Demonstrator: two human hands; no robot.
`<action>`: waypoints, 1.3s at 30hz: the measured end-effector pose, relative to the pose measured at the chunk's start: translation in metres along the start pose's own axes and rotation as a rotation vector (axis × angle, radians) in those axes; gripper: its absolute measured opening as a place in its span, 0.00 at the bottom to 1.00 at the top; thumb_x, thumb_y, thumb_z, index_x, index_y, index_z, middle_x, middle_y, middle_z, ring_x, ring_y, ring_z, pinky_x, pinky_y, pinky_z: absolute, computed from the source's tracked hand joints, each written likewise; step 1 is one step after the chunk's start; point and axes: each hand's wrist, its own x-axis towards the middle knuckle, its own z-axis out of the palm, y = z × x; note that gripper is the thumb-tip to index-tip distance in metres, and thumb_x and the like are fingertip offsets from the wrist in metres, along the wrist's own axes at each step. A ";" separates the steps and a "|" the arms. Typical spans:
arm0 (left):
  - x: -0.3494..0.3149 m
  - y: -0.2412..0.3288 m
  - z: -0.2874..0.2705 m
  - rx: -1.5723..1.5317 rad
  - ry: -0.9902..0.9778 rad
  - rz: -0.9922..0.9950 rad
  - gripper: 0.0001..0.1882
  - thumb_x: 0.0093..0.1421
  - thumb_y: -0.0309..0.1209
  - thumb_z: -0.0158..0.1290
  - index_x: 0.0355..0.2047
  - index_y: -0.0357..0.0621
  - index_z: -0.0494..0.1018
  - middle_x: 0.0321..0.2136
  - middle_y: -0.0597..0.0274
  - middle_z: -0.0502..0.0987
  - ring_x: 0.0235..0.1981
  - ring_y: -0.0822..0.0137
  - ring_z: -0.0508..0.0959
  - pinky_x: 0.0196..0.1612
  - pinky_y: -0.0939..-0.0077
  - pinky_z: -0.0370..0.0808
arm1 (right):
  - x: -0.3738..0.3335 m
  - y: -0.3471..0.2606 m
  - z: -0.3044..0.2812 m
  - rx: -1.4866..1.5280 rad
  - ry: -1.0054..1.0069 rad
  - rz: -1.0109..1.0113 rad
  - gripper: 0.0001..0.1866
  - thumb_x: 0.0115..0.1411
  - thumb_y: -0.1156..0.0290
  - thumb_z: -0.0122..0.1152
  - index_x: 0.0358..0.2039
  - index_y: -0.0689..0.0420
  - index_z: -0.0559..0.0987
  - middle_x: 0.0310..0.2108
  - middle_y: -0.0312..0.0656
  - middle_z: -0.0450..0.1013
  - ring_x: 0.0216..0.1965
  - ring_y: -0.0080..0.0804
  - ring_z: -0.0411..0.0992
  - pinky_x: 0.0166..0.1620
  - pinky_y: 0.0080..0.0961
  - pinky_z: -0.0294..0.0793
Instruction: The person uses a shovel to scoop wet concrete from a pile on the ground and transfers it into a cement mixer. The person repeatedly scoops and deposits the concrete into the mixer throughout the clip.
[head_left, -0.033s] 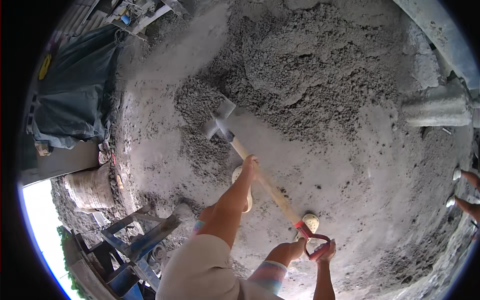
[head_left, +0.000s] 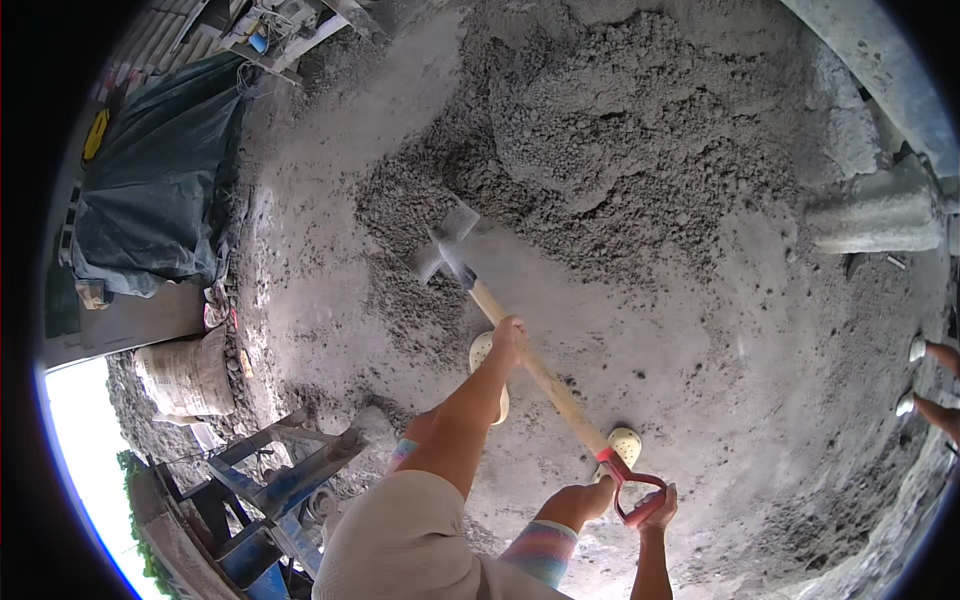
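Note:
A shovel with a flat metal blade [head_left: 460, 222], a pale wooden shaft [head_left: 560, 395] and a red D-shaped handle [head_left: 613, 465] slants across the middle. My left hand [head_left: 508, 333] is wrapped round the shaft below the blade's black socket. At the lower end, my right hand [head_left: 658, 507] closes on the red handle's crossbar. The blade, slightly blurred, rests at or just over a patch of loose grey mix [head_left: 400, 200]; whether it touches is hard to tell. Beyond it rises a large heap of wet-looking grey mix [head_left: 610, 130].
My cream clogs [head_left: 625, 443] stand on either side of the shaft. At left are a dark tarp [head_left: 150, 190], a full sack [head_left: 185, 372] and a blue metal frame [head_left: 300, 480]. A concrete-coated cylinder [head_left: 875, 218] lies at right, near another person's feet [head_left: 912, 375].
The blade has shifted slightly to the right, and the whole view has moved a little too. Both hands keep their hold on the shovel.

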 end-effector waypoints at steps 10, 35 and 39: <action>-0.272 -0.175 -0.020 -0.083 -0.007 -0.186 0.05 0.39 0.27 0.47 0.15 0.42 0.62 0.11 0.61 0.63 0.12 0.67 0.64 0.17 0.74 0.64 | -0.140 -0.082 -0.375 0.108 0.064 0.150 0.24 0.50 0.44 0.36 0.10 0.50 0.62 0.07 0.35 0.57 0.07 0.25 0.52 0.10 0.22 0.53; -0.570 -0.065 -0.266 -0.338 0.032 0.134 0.05 0.41 0.26 0.47 0.14 0.41 0.63 0.11 0.63 0.63 0.12 0.73 0.64 0.15 0.77 0.61 | -0.324 -0.044 -0.201 -0.210 -0.489 -0.122 0.22 0.50 0.47 0.39 0.12 0.52 0.61 0.06 0.30 0.54 0.08 0.22 0.54 0.10 0.18 0.55; -0.616 0.031 -0.319 -0.563 -0.158 0.425 0.04 0.41 0.25 0.46 0.19 0.40 0.63 0.17 0.62 0.64 0.17 0.69 0.66 0.21 0.72 0.64 | -0.378 -0.044 -0.155 -0.132 -0.661 -0.256 0.22 0.50 0.48 0.39 0.13 0.53 0.62 0.06 0.30 0.54 0.07 0.22 0.55 0.10 0.17 0.56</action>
